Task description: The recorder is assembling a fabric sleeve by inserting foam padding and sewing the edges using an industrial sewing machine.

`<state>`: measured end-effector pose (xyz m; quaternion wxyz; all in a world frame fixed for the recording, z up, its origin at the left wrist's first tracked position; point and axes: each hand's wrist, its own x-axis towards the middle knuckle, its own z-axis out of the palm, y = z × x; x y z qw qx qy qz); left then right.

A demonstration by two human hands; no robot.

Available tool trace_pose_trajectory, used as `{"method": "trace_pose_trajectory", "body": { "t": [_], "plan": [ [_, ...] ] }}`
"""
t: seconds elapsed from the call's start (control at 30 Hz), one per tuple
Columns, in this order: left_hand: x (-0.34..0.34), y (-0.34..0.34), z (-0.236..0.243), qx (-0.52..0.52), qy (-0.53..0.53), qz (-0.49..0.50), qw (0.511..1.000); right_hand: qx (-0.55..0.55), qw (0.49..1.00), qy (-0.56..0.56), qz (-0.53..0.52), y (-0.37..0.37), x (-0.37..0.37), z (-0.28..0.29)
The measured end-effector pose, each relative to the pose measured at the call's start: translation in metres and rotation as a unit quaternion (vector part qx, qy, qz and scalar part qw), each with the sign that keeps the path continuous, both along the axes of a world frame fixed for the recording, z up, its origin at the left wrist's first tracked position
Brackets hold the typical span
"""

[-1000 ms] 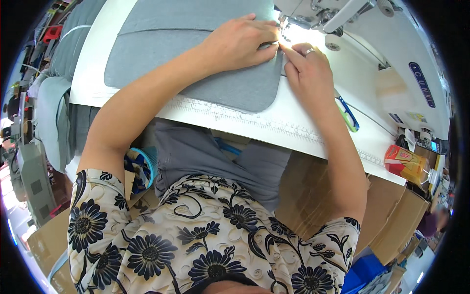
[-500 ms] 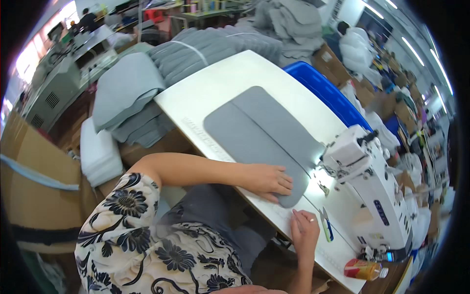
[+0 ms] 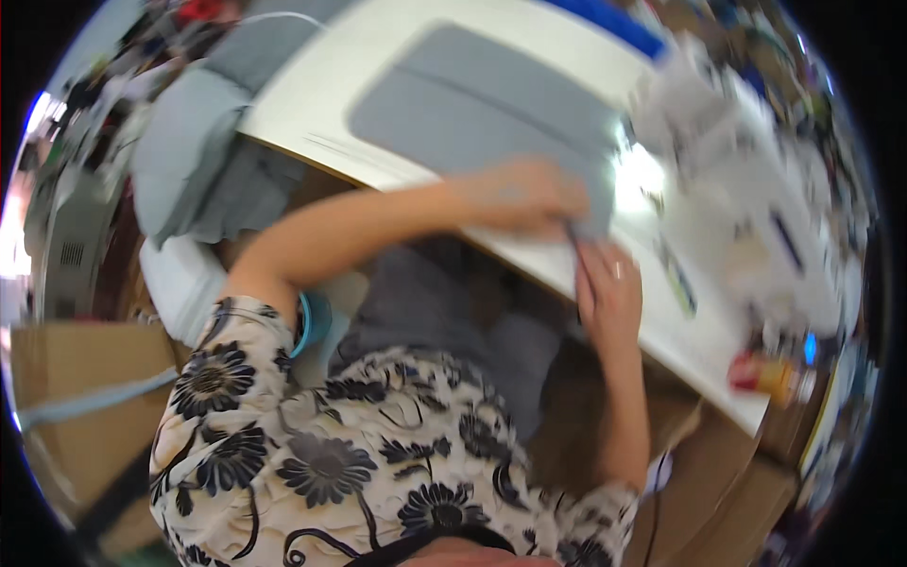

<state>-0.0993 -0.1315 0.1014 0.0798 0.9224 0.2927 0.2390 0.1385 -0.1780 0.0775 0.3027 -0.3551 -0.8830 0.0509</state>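
A grey fabric panel (image 3: 472, 104) with rounded corners and a dark line along its length lies on the white sewing table (image 3: 312, 104). Its right end reaches the lit needle area of a white sewing machine (image 3: 709, 113). My left hand (image 3: 534, 194), smeared by motion, is over the panel's near corner, so its fingers cannot be read. Just below it, my right hand (image 3: 612, 288), with a ring on one finger, has its fingers drawn together at the table's front edge. A thin dark sliver shows between the hands; its kind is unclear.
Small thread snips (image 3: 675, 279) lie right of my right hand. A bottle with orange contents (image 3: 770, 376) lies near the table's right corner. Stacked grey pieces (image 3: 189, 161) stand left of the table, with a blue bin (image 3: 614, 24) behind it and a cardboard box (image 3: 94, 397) lower left.
The view has tilted downward. My left hand has moved from lying flat on the panel to its near corner, and my right hand has come up close beside it.
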Motion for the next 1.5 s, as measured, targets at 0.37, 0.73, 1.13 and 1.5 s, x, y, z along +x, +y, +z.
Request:
{"method": "trace_pose_trajectory", "body": {
  "t": [0.37, 0.73, 1.13, 1.5],
  "plan": [
    [0.074, 0.045, -0.052, -0.007, 0.051, 0.033, 0.998, 0.026, 0.999, -0.032, -0.007, 0.037, 0.052, -0.056],
    [0.087, 0.044, -0.078, 0.039, 0.121, 0.025, 0.992, -0.001, 1.000, -0.023, 0.003, 0.058, 0.074, -0.093],
    [0.076, 0.078, -0.042, -0.269, -0.173, 0.184, 0.930, -0.004, 0.998, -0.004, 0.057, 0.065, 0.075, -0.093],
    [0.079, 0.080, -0.038, -0.306, 0.020, 0.209, 0.928, 0.004, 1.000, 0.006, 0.014, 0.069, 0.081, -0.094]
  ]
}}
